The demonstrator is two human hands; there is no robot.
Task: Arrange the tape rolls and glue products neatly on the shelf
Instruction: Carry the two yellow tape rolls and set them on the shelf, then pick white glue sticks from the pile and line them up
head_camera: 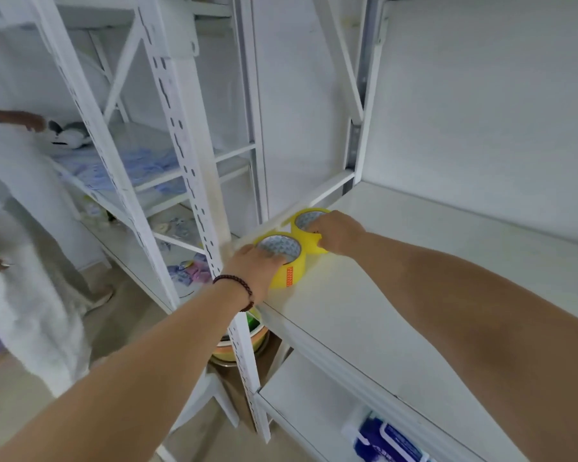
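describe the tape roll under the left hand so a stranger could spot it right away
On the white shelf, near its left front corner, two yellow tape rolls lie flat side by side. It is the nearer roll, under the left hand; only it shows an orange label on its side.

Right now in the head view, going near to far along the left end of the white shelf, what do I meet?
Near yellow tape roll under left hand → far yellow tape roll under right hand → white shelf's rear corner post.
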